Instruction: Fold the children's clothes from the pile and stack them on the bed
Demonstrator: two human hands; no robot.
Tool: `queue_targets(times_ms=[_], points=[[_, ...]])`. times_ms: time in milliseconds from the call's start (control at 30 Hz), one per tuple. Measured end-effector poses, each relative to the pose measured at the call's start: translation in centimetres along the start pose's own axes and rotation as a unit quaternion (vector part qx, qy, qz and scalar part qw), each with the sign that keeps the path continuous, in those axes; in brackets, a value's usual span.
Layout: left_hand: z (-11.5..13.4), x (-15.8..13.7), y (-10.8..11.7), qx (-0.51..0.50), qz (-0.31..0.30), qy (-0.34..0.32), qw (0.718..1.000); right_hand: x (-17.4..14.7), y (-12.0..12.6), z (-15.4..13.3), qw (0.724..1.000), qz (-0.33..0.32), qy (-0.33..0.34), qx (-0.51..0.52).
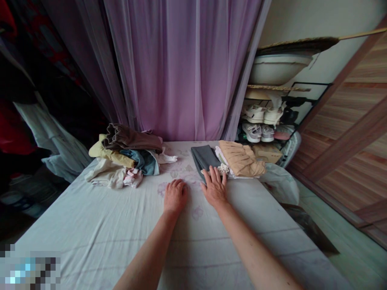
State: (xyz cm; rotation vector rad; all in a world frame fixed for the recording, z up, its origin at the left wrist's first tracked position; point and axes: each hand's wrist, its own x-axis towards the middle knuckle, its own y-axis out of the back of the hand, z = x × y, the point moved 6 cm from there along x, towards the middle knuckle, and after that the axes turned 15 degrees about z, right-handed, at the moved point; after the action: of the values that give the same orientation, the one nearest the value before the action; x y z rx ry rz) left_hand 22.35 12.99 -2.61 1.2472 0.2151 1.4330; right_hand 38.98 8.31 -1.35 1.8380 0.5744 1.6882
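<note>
My right hand (pixel 215 190) lies palm down with its fingers spread. Its fingertips touch a small cream ruffled piece of cloth (pixel 223 168) and the near edge of a folded dark grey garment (pixel 205 155). Beside these sits a folded tan garment with a gathered waistband (pixel 242 159), on top of lighter cloth. My left hand (pixel 175 195) rests on the pale bedsheet (pixel 121 225), fingers loosely bent, with nothing visible in it. To its left is a loose heap: brown trousers (pixel 133 139), a yellow garment (pixel 111 155), a blue-teal garment (pixel 145 161) and an off-white garment (pixel 105 173).
Purple curtains (pixel 181 72) hang behind the far edge. At the right stands a rack with white shoes (pixel 254 113), grey shoes (pixel 253 132) and a white basin (pixel 278 68). Hanging clothes (pixel 51 121) line the left. A plastic bag (pixel 281 183) sits beyond the right edge.
</note>
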Motion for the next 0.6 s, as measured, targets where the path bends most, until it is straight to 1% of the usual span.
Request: queue_targets(times_ms=[67,200,367,433,500,600], points=[[0.0,0.1,-0.1,0.002,-0.004,-0.003,1.000,-0.7,0.8,-0.1,0.999,0.028,-0.021,0.004],[0.0,0.1,-0.2,0.015,-0.006,-0.011,1.000,-2.8,1.5,0.2,0.991,0.067,-0.108,0.042],[0.3,0.1,-0.2,0.049,-0.006,-0.015,0.999,-6.1,2.1,-0.4,0.964,0.112,-0.194,0.143],[0.5,0.1,-0.2,0.059,-0.019,-0.016,0.998,-7.4,2.7,-1.0,0.952,0.117,-0.215,0.183],[0.6,0.1,-0.3,0.069,-0.040,-0.020,0.997,-8.6,3.5,-1.6,0.942,0.106,-0.228,0.222],[0.5,0.0,-0.6,0.083,-0.100,-0.032,0.991,-9.7,4.4,-2.1,0.928,0.074,-0.245,0.271]])
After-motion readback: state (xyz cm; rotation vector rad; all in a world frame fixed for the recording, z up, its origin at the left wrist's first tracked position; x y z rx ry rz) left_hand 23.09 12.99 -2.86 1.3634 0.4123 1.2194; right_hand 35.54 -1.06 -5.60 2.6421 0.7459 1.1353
